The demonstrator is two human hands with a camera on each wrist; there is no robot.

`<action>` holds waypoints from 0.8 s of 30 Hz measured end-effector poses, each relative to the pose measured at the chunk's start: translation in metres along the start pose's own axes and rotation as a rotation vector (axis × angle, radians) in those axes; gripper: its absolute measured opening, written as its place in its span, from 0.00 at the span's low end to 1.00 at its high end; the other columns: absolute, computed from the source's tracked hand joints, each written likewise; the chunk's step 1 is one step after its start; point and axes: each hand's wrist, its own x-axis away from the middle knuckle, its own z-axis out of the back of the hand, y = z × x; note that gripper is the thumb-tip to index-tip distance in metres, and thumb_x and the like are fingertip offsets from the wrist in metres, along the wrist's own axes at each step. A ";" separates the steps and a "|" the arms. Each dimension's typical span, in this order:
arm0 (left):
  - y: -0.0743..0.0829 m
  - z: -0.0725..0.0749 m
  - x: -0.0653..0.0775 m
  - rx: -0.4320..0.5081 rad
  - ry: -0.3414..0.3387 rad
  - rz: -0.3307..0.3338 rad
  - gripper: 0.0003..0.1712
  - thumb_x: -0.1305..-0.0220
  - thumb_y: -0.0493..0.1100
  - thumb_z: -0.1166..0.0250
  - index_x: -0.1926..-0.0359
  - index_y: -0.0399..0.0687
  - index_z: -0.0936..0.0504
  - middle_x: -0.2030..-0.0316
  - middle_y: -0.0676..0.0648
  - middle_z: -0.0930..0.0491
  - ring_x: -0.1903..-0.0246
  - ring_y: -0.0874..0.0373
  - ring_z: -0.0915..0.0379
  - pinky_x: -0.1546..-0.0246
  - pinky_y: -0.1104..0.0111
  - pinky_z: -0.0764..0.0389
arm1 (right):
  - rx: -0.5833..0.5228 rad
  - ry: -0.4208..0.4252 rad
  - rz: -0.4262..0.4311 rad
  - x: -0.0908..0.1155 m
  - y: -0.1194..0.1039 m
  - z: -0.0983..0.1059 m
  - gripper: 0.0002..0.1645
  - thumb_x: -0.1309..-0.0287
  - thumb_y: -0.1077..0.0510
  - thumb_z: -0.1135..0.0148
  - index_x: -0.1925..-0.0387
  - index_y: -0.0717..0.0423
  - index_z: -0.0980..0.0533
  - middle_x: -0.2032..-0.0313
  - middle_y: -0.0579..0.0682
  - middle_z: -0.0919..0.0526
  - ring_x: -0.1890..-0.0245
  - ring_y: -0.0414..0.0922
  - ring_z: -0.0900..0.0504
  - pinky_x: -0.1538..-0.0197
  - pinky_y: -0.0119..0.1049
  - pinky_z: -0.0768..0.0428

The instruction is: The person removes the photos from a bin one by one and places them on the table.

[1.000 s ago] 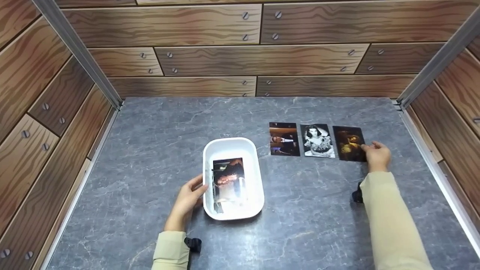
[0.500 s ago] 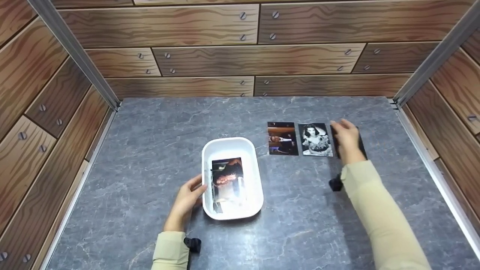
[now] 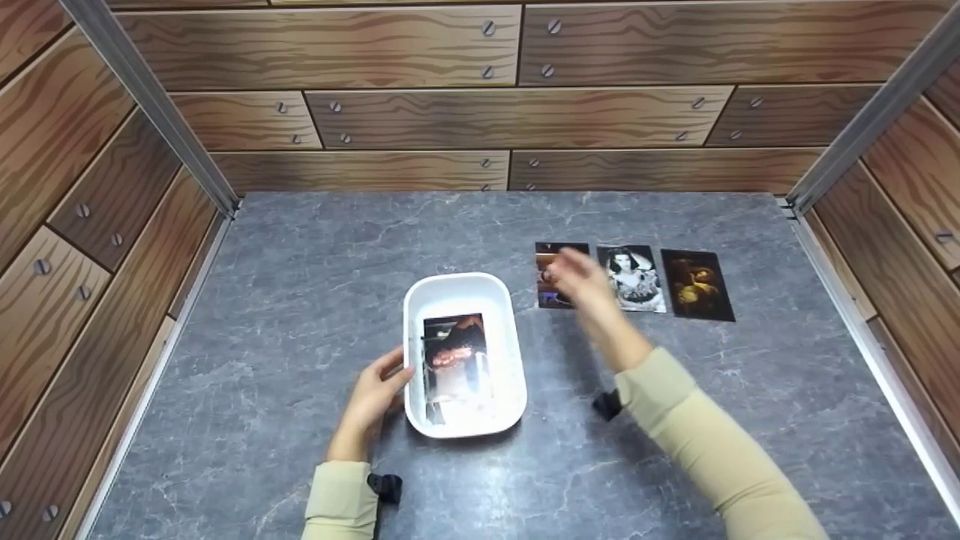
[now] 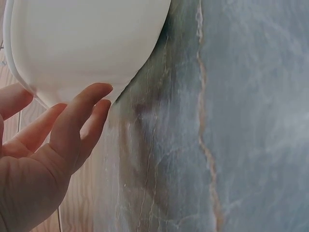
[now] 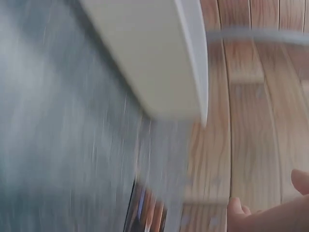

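Note:
At the left side of a white plastic tub, my left hand grips the rim, thumb at the edge and fingers against the outer wall. Inside the tub lies a photo print, partly washed out by glare. My right hand, blurred, hovers over a colour photo and hides part of it; nothing shows in its fingers. To the right lie a black-and-white photo of a person in a dress and a dark photo with golden tones, all in one row.
The grey marbled tabletop is bounded by wood-patterned walls at the back and both sides. Metal posts stand in the back corners.
My right hand has left the dark photo, now flat and uncovered, and moved left across the row to the colour photo. The left hand and the tub have not moved.

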 end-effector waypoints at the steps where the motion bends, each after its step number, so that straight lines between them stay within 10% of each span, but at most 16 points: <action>1: 0.000 0.000 0.000 -0.003 0.001 0.000 0.31 0.31 0.36 0.44 0.31 0.31 0.40 0.34 0.27 0.38 0.39 0.37 0.31 0.51 0.56 0.18 | -0.002 -0.021 0.006 0.005 0.003 -0.009 0.34 0.36 0.66 0.44 0.30 0.66 0.42 0.34 0.65 0.35 0.43 0.47 0.26 0.36 0.36 0.27; 16: -0.001 -0.001 0.001 -0.016 0.012 0.012 0.31 0.31 0.36 0.43 0.31 0.31 0.39 0.34 0.29 0.37 0.38 0.38 0.32 0.52 0.60 0.17 | 0.087 -0.231 -0.101 0.057 0.055 -0.077 0.41 0.42 0.64 0.40 0.31 0.72 0.45 0.35 0.73 0.36 0.35 0.63 0.34 0.31 0.51 0.35; 24: 0.000 -0.001 -0.001 -0.046 0.017 -0.005 0.30 0.31 0.36 0.44 0.31 0.31 0.38 0.34 0.29 0.36 0.39 0.40 0.31 0.55 0.61 0.17 | 0.119 -0.204 -0.100 0.065 0.073 -0.096 0.44 0.45 0.64 0.39 0.32 0.77 0.48 0.32 0.75 0.44 0.31 0.67 0.44 0.28 0.55 0.43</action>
